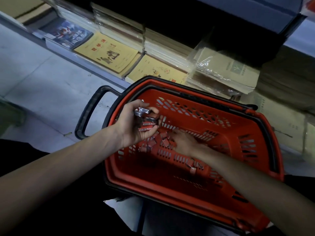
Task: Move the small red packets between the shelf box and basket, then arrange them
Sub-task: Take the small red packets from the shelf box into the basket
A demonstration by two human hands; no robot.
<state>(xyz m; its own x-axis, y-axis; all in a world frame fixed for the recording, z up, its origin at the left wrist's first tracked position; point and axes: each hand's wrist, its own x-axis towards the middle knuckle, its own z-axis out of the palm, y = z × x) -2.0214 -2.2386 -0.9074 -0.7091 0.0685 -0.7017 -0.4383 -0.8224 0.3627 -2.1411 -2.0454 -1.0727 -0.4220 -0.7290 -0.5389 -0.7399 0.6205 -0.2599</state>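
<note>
Left hand gripping stack of small red packets over red shopping basket, at its 10 o'clock edge. Right hand resting inside among loose packets on basket floor, can't tell if pinching any, too murky. Yellow exercise books sitting at 12 o'clock.

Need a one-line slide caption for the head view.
Left hand holds small red packets over the red basket while right hand rests among loose packets inside.

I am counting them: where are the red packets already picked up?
In the head view, left of centre, the stack of packets is gripped in the left hand above the basket, just over the loose packets.
</note>
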